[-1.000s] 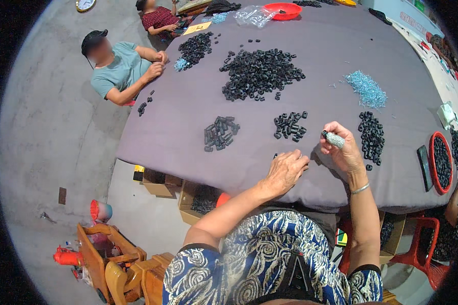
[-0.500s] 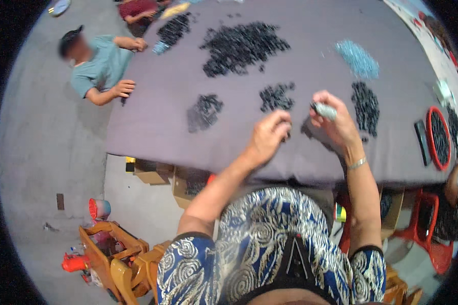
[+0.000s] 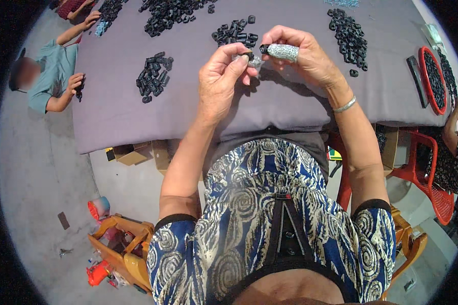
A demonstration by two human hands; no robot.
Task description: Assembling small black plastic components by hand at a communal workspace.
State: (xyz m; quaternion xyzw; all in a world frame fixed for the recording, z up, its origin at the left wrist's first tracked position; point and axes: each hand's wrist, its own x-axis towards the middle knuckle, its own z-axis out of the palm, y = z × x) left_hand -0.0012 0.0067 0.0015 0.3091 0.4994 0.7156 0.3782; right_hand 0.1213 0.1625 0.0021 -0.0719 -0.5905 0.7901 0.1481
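Note:
Above the purple-grey cloth table point(image 3: 198, 119), my two hands are raised close together with a small gap between them. My left hand point(image 3: 221, 81) pinches a small black plastic piece point(image 3: 249, 56) between thumb and finger. Beside that piece is a silvery glittering patch point(image 3: 254, 62), partly hidden by the thumb. My right hand point(image 3: 308, 56) is closed around another small black piece point(image 3: 264, 49). A silvery, sparkling cylinder-like form point(image 3: 284, 52) lies along it; whether this is a finger covering or a held thing, I cannot make out.
Piles of black plastic pieces lie beyond my hands point(image 3: 234, 33), at left point(image 3: 154, 76), far left point(image 3: 173, 15) and right point(image 3: 348, 38). Pale blue bits point(image 3: 343, 3) sit at the back. A red-rimmed basket point(image 3: 432, 80) stands at right. A co-worker point(image 3: 53, 84) sits at the left edge.
The view has shifted, so the table sits higher. My hands have come closer together. My left hand, lower over the near pile before, is now raised beside my right.

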